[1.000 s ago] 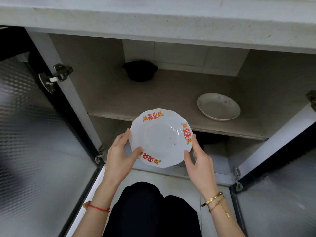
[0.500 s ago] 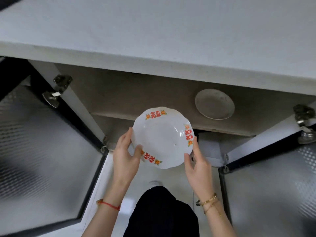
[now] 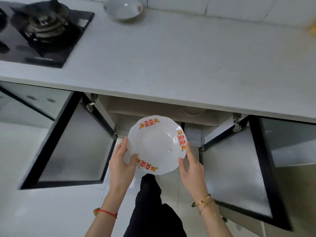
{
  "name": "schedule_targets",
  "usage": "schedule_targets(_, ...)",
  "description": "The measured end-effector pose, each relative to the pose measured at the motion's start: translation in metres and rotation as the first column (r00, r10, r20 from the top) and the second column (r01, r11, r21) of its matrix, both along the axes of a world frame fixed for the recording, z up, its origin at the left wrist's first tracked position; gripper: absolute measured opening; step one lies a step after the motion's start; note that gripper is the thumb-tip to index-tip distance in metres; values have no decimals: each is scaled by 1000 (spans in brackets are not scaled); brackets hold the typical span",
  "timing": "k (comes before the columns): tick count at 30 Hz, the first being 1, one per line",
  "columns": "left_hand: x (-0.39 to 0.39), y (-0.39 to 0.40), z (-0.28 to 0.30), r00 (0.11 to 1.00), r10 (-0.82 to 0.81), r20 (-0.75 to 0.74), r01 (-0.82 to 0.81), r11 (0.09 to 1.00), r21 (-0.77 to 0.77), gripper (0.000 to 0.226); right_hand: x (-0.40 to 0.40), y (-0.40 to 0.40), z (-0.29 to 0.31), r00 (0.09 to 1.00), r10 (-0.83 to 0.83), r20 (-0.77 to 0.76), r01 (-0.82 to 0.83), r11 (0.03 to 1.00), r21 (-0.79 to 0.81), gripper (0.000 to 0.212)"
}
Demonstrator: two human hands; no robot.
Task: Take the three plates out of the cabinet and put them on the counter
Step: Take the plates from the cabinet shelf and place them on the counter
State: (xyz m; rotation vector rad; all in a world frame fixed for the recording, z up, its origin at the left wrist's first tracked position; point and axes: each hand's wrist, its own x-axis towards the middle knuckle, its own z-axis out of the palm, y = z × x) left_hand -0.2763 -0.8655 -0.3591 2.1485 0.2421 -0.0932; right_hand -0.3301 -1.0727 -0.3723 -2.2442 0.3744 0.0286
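Observation:
I hold a white plate [image 3: 156, 144] with red and orange marks on its rim in both hands, in front of the open cabinet [image 3: 171, 113] and below the counter edge. My left hand [image 3: 122, 162] grips its left rim, thumb on top. My right hand [image 3: 192, 165] grips its right rim. Another white plate [image 3: 123, 8] rests on the grey counter [image 3: 171, 57] at the back, near the wall. The edge of a third plate [image 3: 193, 111] peeks out on the cabinet shelf under the counter.
A black gas stove [image 3: 41, 29] with a dark pot sits on the counter at the left. Two cabinet doors with frosted panels stand wide open, the left door [image 3: 71, 147] and the right door [image 3: 239, 168]. My dark trouser leg [image 3: 150, 202] is below the plate.
The view has risen from inside the cabinet to above the counter. The plate in both hands has come out and up with me; the shelf plate is now nearly hidden.

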Motion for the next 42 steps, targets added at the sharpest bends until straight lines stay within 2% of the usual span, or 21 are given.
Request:
schedule_targets(8,-23,6,123,996,-23,88,23,1000,1,62,-24,4,124,993,-29,115,26,999,29,64)
schedule_targets(18,23,4,181,981,-68,179,76,997,-35,65,18,-3,181,974,-41,223,30,998,54,63)
schedule_targets(27,153,-13,191,970,-105,220,122,991,-63,64,140,-20,188,968,-69,243,64,998,30,62)
schedule_targets(35,281,-28,204,954,-147,259,160,987,-29,63,260,-32,202,957,-105,271,104,994,16,61)
schedule_targets(42,371,-50,211,953,-181,242,193,981,-26,63,349,-54,206,952,-117,281,132,991,-36,61)
